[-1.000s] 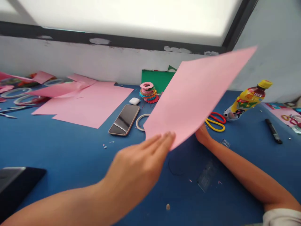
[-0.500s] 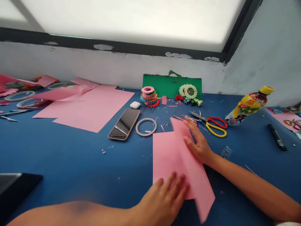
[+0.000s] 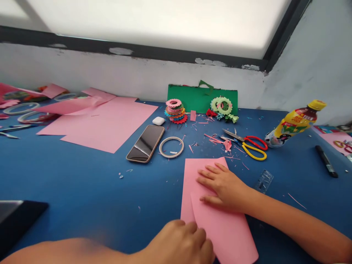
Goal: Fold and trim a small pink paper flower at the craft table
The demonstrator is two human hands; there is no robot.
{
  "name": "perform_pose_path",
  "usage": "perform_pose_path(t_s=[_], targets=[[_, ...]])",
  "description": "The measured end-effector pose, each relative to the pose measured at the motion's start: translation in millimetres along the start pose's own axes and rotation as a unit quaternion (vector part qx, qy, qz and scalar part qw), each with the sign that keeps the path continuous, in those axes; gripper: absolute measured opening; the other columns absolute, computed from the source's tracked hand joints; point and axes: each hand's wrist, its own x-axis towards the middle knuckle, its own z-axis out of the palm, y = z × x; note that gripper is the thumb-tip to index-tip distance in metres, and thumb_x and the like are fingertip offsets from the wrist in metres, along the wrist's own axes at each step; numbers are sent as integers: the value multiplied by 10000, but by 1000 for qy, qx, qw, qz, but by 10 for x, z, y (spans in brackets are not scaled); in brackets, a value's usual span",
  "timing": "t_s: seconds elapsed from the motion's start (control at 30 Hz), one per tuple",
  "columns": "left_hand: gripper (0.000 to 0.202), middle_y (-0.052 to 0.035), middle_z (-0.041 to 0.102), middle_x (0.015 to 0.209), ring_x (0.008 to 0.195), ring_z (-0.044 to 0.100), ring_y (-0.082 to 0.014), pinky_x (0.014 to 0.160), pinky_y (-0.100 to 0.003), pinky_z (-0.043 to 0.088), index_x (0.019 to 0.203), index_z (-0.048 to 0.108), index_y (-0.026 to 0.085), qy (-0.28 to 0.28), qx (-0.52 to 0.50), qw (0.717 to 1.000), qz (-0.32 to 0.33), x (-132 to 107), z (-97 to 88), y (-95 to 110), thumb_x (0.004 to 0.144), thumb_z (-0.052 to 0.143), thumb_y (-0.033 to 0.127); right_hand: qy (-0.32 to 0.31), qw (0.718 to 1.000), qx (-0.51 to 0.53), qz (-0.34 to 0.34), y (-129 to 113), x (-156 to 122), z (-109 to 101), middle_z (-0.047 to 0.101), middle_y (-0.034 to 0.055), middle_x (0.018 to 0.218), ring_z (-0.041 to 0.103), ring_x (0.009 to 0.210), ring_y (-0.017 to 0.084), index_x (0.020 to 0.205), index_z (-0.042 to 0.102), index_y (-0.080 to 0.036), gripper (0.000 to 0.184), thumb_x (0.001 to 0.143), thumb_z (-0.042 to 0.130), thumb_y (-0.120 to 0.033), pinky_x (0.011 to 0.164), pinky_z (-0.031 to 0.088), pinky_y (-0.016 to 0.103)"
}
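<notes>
A sheet of pink paper (image 3: 228, 231) lies in front of me with its right part folded over to the left. My right hand (image 3: 224, 187) rests flat on the folded part, fingers stretched out and spread. At the lower left of the sheet, my left hand (image 3: 181, 240) is closed with curled fingers on the edge of the fold. Its fingertips are hidden beneath the knuckles. Beyond the sheet are scissors (image 3: 247, 145) with one red and one yellow handle, and thin pink paper scraps (image 3: 216, 139).
A phone (image 3: 145, 143), a tape roll (image 3: 171, 147) and a white earbud case (image 3: 158, 120) lie ahead. Large pink sheets (image 3: 110, 124) spread at left. Scalloped paper rings (image 3: 176, 111) stand stacked by a green card (image 3: 189, 97). At right are a tilted drink bottle (image 3: 295, 123) and a black marker (image 3: 326, 161).
The raised right part of the pink paper has come down toward the left. My right hand now lies flat on it, and my left hand has moved nearer and curled its fingers.
</notes>
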Motion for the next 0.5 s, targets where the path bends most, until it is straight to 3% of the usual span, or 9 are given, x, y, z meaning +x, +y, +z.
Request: perform_pose_path(t_s=[0.1, 0.27, 0.37, 0.5], targets=[[117, -12, 636, 710, 543, 525, -138, 471, -258, 331, 752, 556, 170, 62, -2, 997, -50, 56, -97, -33, 854, 521, 217, -5, 1000, -9, 14, -13, 19, 34, 360, 54, 1458, 312, 1337, 293, 1372, 403, -227, 617, 867, 393, -582, 1106, 202, 494], [313, -17, 605, 652, 572, 533, -164, 503, -277, 371, 697, 554, 185, 106, -63, 991, -50, 122, -124, -122, 908, 412, 367, 7, 998, -30, 48, -50, 83, 94, 314, 59, 1478, 287, 1354, 283, 1409, 335, -224, 640, 870, 404, -561, 1108, 214, 488], [329, -39, 631, 743, 687, 577, -187, 602, -302, 442, 787, 587, 175, 80, -85, 991, -64, 162, -96, -180, 923, 369, 381, 16, 997, -38, 64, -58, 133, 117, 320, 65, 1476, 288, 1353, 284, 1410, 333, -218, 625, 879, 397, -542, 1106, 223, 495], [408, -116, 611, 1114, 1037, 548, -267, 848, -404, 462, 1127, 561, 130, 16, -44, 991, -121, 206, 8, -191, 934, 348, 419, 11, 996, -57, 72, -49, 186, 147, 297, 84, 1485, 288, 1354, 279, 1412, 323, -198, 541, 911, 401, -387, 1090, 254, 500]])
